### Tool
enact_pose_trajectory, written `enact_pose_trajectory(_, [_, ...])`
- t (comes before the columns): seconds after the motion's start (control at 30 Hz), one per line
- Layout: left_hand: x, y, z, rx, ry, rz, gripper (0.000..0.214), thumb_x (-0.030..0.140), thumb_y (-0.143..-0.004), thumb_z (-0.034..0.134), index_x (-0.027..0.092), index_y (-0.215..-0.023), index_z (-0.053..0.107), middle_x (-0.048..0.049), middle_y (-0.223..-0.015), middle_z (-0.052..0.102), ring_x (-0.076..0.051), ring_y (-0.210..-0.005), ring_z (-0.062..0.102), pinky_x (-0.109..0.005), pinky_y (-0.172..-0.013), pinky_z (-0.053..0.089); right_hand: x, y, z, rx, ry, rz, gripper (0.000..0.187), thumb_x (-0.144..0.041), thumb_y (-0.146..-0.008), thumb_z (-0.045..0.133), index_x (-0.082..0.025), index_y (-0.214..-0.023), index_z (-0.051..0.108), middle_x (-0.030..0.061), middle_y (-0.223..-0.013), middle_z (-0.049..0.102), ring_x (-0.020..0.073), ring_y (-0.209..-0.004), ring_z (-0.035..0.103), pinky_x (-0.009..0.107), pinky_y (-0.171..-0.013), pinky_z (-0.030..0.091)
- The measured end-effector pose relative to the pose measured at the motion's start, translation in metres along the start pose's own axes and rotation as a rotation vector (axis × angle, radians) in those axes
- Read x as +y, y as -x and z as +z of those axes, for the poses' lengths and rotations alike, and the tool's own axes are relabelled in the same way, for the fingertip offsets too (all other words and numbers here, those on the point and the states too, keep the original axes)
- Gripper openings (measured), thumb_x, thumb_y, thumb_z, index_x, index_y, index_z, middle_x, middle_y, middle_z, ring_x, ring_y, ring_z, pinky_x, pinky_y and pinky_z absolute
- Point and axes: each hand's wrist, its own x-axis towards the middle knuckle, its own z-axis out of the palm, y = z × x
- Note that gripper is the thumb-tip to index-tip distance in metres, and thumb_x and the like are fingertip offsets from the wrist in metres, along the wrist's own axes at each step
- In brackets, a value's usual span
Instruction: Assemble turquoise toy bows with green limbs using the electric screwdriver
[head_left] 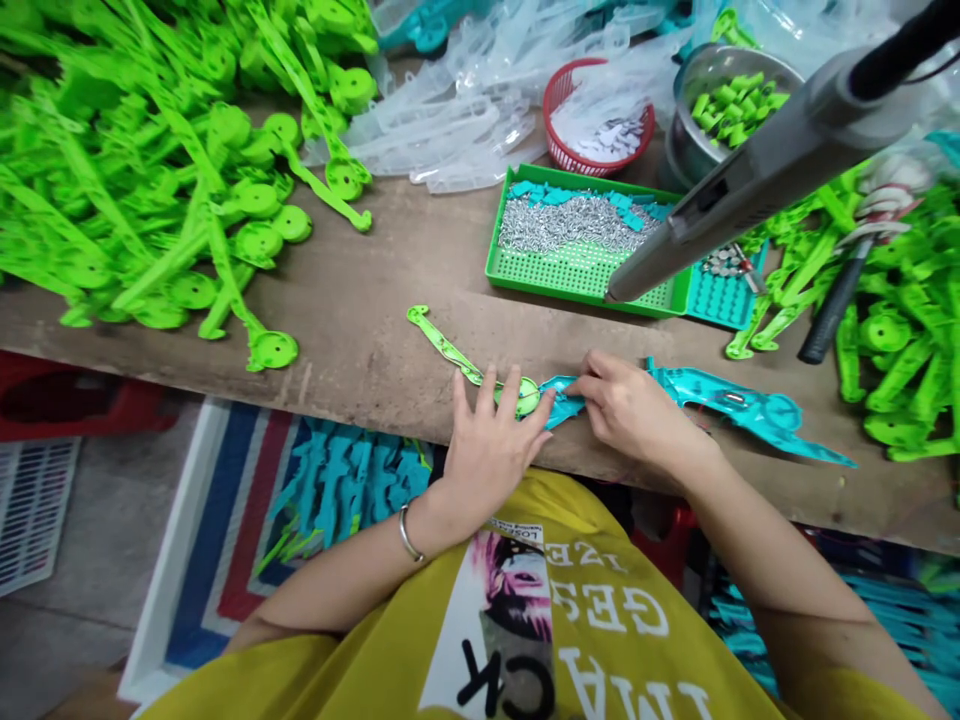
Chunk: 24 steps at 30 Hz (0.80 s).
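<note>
My left hand (pixel 487 440) lies with fingers spread over a bright green plastic arm (pixel 450 350), whose round end rests against a teal plastic shell (pixel 559 400). Its thumb touches the near side of that shell. My right hand (pixel 622 405) is closed, thumb and forefinger pinched together at the shell's inner face; whatever sits between the fingertips is too small to make out. Right of it lies a longer teal half-shell (pixel 735 400), open side up, with small parts and a thin wire inside.
A green tray (pixel 525 268) holds metal screws and teal bits. Behind are a red basket (pixel 574 160) and a steel bowl (pixel 686 150). Green parts (pixel 142 200) pile up left. A grey electric screwdriver (pixel 742 170) hangs overhead; a hammer (pixel 840 300) lies right.
</note>
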Motion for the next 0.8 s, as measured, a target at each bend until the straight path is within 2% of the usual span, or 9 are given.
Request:
enact_pose_trajectory(0.07, [0.000, 0.000, -0.001, -0.005, -0.014, 0.002, 0.048, 0.043, -0.098, 0.054, 0.033, -0.146, 0.052, -0.0190, -0.151, 0.050, -0.046, -0.139, 0.046, -0.076, -0.111, 0.027, 0.006, 0.005, -0.005, 0.015, -0.025, 0.028, 0.027, -0.005, -0.088, 0.047, -0.014, -0.092, 0.072, 0.0103, -0.092, 0.059, 0.0214, -0.083, 0.060, 0.032, -0.075, 0.047])
enact_pose_trajectory(0.17, [0.000, 0.000, 0.001, 0.009, -0.014, -0.005, 0.048, 0.044, -0.098, 0.055, 0.033, -0.145, 0.053, -0.0186, -0.150, 0.051, -0.045, -0.138, 0.047, -0.076, -0.111, 0.028, 0.016, 0.015, -0.006, 0.109, -0.102, 0.089, 0.024, -0.005, -0.089, 0.048, -0.013, -0.097, 0.069, 0.0091, -0.092, 0.061, 0.0202, -0.082, 0.062, 0.031, -0.075, 0.048])
enact_pose_trajectory(0.43, [-0.001, 0.001, 0.006, 0.048, 0.010, -0.010, 0.049, 0.042, -0.096, 0.059, 0.033, -0.144, 0.055, -0.0188, -0.150, 0.051, -0.046, -0.138, 0.047, -0.075, -0.112, 0.027, 0.022, 0.027, 0.019, 0.332, -0.069, 0.129, 0.015, -0.008, -0.087, 0.052, -0.015, -0.089, 0.066, 0.0079, -0.084, 0.063, 0.0199, -0.075, 0.061, 0.030, -0.070, 0.047])
enact_pose_trajectory(0.67, [0.000, 0.001, 0.008, 0.054, -0.023, -0.012, 0.049, 0.043, -0.096, 0.059, 0.034, -0.144, 0.054, -0.0185, -0.149, 0.052, -0.045, -0.137, 0.048, -0.074, -0.111, 0.030, 0.023, 0.029, 0.022, 0.288, 0.067, 0.039, 0.022, -0.007, -0.090, 0.048, -0.015, -0.088, 0.069, 0.0086, -0.084, 0.061, 0.0212, -0.077, 0.058, 0.033, -0.073, 0.047])
enact_pose_trajectory(0.8, [0.000, 0.005, 0.006, 0.058, -0.010, -0.006, 0.052, 0.047, -0.094, 0.061, 0.035, -0.144, 0.053, -0.0167, -0.149, 0.053, -0.043, -0.137, 0.049, -0.071, -0.108, 0.035, 0.025, 0.031, 0.025, 0.338, 0.106, -0.007, 0.021, -0.006, -0.089, 0.050, -0.014, -0.088, 0.070, 0.0082, -0.083, 0.061, 0.0215, -0.078, 0.056, 0.034, -0.075, 0.046])
